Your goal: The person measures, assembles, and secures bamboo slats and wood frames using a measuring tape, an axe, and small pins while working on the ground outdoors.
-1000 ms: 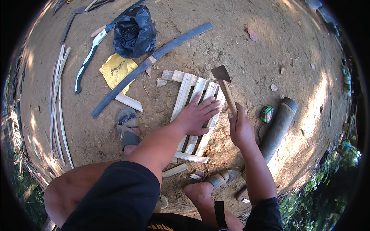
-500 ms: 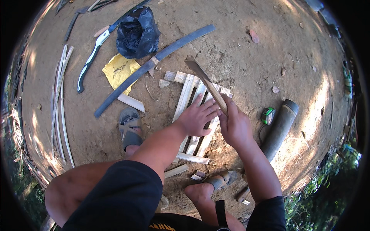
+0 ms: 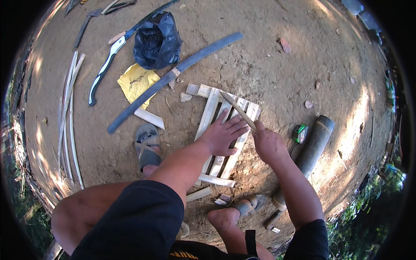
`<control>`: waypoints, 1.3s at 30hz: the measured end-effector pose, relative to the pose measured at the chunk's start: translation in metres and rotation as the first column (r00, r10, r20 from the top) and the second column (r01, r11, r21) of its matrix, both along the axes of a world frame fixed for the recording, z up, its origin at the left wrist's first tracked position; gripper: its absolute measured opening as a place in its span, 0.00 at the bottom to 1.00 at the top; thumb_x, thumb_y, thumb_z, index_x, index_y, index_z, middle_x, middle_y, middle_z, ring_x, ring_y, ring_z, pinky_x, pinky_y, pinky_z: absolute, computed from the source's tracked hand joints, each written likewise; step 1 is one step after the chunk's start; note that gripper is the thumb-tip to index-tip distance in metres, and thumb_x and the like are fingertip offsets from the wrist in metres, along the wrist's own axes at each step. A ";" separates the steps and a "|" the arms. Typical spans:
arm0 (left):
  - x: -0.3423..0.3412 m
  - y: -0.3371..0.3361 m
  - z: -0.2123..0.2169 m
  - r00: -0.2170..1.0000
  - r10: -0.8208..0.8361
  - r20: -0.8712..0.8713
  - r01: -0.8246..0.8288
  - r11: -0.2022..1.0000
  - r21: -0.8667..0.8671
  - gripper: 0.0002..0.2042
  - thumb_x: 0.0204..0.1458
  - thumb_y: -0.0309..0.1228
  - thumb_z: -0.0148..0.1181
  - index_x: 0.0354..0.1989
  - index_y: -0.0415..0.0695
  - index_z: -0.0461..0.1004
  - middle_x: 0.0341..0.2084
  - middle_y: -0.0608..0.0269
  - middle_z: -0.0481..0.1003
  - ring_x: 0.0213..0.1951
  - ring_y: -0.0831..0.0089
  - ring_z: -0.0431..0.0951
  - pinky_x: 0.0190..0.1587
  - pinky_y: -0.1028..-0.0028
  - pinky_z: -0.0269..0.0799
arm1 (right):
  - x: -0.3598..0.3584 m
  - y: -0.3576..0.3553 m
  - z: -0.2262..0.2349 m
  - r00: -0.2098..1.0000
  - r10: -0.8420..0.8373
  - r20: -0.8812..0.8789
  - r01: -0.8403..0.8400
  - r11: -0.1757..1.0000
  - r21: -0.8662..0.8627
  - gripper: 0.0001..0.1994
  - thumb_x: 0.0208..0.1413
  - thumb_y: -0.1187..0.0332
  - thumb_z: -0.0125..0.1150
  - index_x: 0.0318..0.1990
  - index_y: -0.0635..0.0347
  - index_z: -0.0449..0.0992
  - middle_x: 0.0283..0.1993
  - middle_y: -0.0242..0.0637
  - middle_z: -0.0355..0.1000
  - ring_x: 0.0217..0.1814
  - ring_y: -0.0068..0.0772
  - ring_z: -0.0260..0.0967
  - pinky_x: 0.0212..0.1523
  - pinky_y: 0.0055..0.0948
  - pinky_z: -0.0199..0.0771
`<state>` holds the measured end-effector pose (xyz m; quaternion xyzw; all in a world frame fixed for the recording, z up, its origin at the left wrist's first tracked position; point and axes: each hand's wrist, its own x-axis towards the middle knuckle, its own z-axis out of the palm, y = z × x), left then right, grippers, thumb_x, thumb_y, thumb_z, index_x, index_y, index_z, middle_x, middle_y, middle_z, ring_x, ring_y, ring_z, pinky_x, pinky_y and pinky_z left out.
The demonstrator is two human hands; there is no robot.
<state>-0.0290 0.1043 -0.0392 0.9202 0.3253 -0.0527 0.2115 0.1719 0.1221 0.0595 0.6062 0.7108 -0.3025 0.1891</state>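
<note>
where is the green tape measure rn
In the head view, the green tape measure lies on the dirt to the right of the right hand, just left of the dark tube.

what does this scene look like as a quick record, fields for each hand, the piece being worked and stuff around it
left hand: spread flat on the slatted wooden frame
right hand: closed around a wooden-handled tool
tool position: far end over the frame's upper part; contact unclear
right side: green-and-black tape measure beside a dark tube
left side: long dark strip partly over a crumpled yellow sheet; black plastic bag above them
far left: thin pale strips
</note>
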 end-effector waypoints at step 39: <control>-0.004 0.003 0.006 0.990 -0.059 -0.125 0.049 0.996 -0.077 0.40 0.61 0.62 0.45 0.77 0.51 0.54 0.77 0.66 0.52 0.79 0.66 0.39 0.77 0.40 0.25 | -0.039 0.010 0.021 0.933 0.003 -0.359 0.103 0.956 0.276 0.23 0.68 0.62 0.55 0.68 0.50 0.63 0.44 0.54 0.78 0.40 0.60 0.80 0.39 0.52 0.80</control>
